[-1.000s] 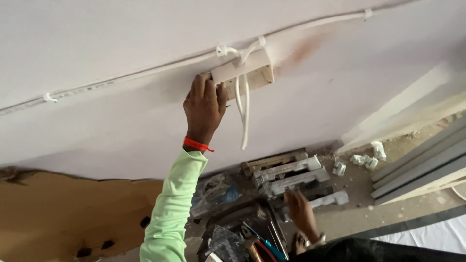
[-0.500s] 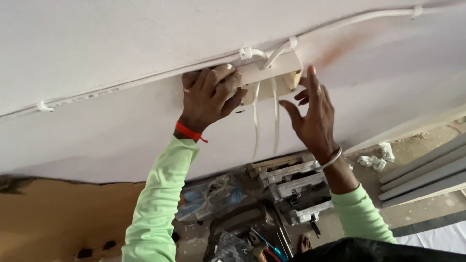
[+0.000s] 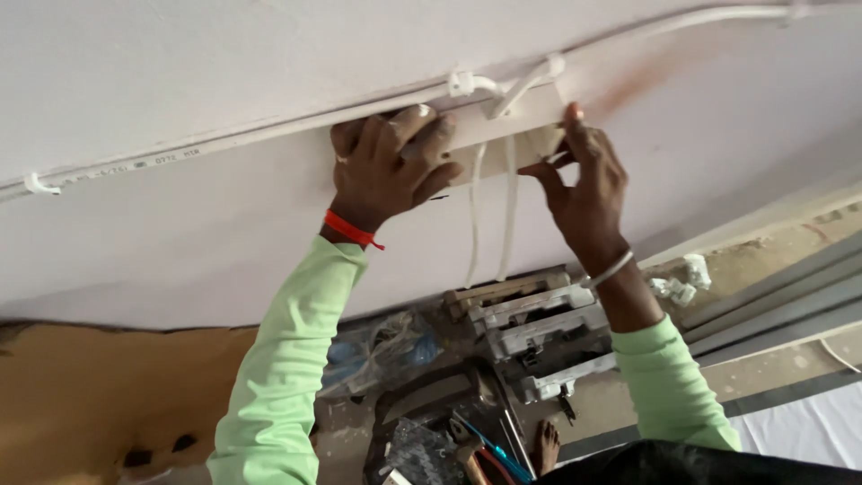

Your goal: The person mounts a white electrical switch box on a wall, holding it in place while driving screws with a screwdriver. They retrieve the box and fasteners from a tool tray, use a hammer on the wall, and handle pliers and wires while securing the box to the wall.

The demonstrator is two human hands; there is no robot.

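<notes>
A cream box-shaped fitting sits against the white wall, just under a white cable clipped along it. My left hand, with a red thread at the wrist, presses on the fitting's left end. At the fitting's right end my right hand, wearing a metal bangle, touches the edge with its fingertips. Two loose white wires hang down from the fitting between my hands. Both arms are in light green sleeves.
On the floor below lie several white switch plates, a dark open tool bag with hand tools, clear plastic wrapping and white scraps. Grey strips lie at the right. A brown sheet covers the lower left.
My right hand rose from the tools on the floor to the fitting's right end. My left hand stayed on the fitting, and the view shifted slightly.
</notes>
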